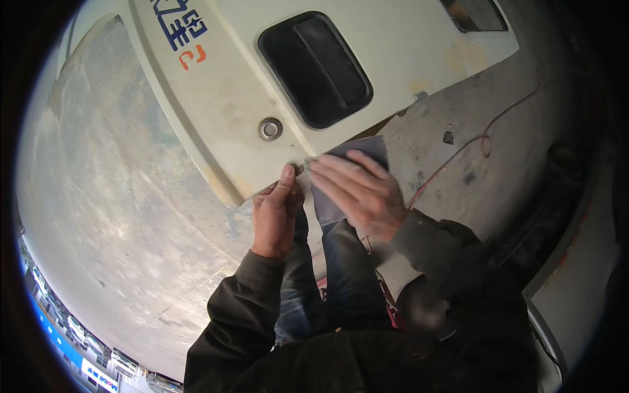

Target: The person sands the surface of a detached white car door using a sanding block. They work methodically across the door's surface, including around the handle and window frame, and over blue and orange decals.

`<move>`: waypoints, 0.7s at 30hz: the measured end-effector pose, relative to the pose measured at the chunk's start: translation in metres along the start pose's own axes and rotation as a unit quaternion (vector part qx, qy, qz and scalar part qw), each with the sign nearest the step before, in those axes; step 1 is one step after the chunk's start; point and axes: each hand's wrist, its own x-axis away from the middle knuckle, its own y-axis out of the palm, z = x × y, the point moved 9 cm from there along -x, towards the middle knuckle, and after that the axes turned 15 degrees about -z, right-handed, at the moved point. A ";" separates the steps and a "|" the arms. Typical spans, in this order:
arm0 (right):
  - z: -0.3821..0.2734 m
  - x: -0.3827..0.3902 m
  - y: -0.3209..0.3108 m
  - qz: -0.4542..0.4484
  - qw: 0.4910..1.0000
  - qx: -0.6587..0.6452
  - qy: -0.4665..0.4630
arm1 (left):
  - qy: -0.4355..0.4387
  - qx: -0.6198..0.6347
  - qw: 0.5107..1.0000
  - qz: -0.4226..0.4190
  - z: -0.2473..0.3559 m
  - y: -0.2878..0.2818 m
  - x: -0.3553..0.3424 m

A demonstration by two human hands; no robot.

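Note:
A cream-white vehicle door panel (pixel 229 124) lies before me, with a black recessed handle (pixel 316 69) and a round metal lock (pixel 270 129). My left hand (pixel 276 213) grips the panel's near edge, its thumb on top and the other fingers mostly curled beneath. Close to that thumb, the fingertips of my right hand (pixel 363 193) press at the panel's edge. Under these long, slightly blurred fingers is a dark grey sheet of sandpaper (pixel 373 149), jutting out past the panel. The right thumb is hidden, apparently below the sheet.
Blue and orange lettering marks the panel's upper left. Yellowish patches show near its right edge, beside a window opening (pixel 475 14). A thin red hose (pixel 452 160) winds over the stained concrete floor (pixel 131 216). Dark curved parts stand at right; parked vehicles (pixel 124 362) line the far lower left.

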 end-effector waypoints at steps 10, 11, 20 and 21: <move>0.073 0.053 -0.032 0.157 0.968 0.057 0.186 | 0.003 -0.066 0.998 0.016 0.009 0.007 0.002; 0.062 0.036 -0.009 0.141 0.971 0.043 0.188 | -0.006 -0.050 0.999 0.014 0.003 0.004 0.002; 0.084 0.036 -0.016 0.083 0.986 0.058 0.131 | 0.017 -0.048 0.999 -0.008 0.011 -0.001 0.006; 0.107 0.048 -0.023 0.087 0.982 0.097 0.137 | 0.010 -0.045 0.999 -0.012 0.007 0.004 0.004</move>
